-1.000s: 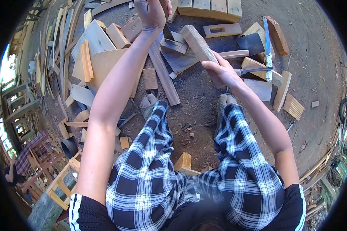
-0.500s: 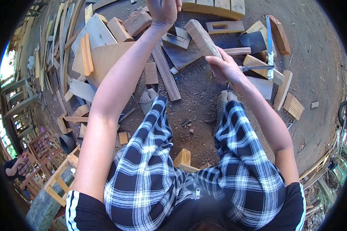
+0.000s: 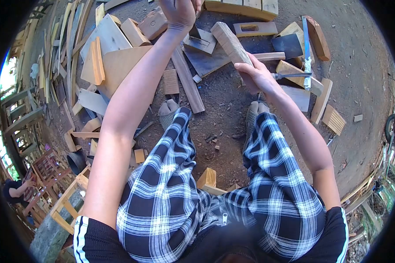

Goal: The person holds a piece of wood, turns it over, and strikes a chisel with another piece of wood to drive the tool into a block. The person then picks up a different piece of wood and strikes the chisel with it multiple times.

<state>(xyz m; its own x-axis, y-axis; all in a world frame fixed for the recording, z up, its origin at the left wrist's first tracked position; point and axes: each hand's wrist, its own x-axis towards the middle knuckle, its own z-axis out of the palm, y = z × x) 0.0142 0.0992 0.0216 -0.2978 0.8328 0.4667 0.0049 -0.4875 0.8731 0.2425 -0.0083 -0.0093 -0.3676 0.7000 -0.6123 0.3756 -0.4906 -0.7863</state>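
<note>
Head view: tool point(image 3: 193, 31) in left hand point(image 3: 178, 12), mostly hidden

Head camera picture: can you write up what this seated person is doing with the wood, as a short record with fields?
Left hand: raised, fist closed on a dark-bladed tool, kind unclear
Right hand: grips wooden block, tilted
Ground: dirt, strewn with wood offcuts
Nearby: saw lying right of the block
Background: another person, lower left
</note>
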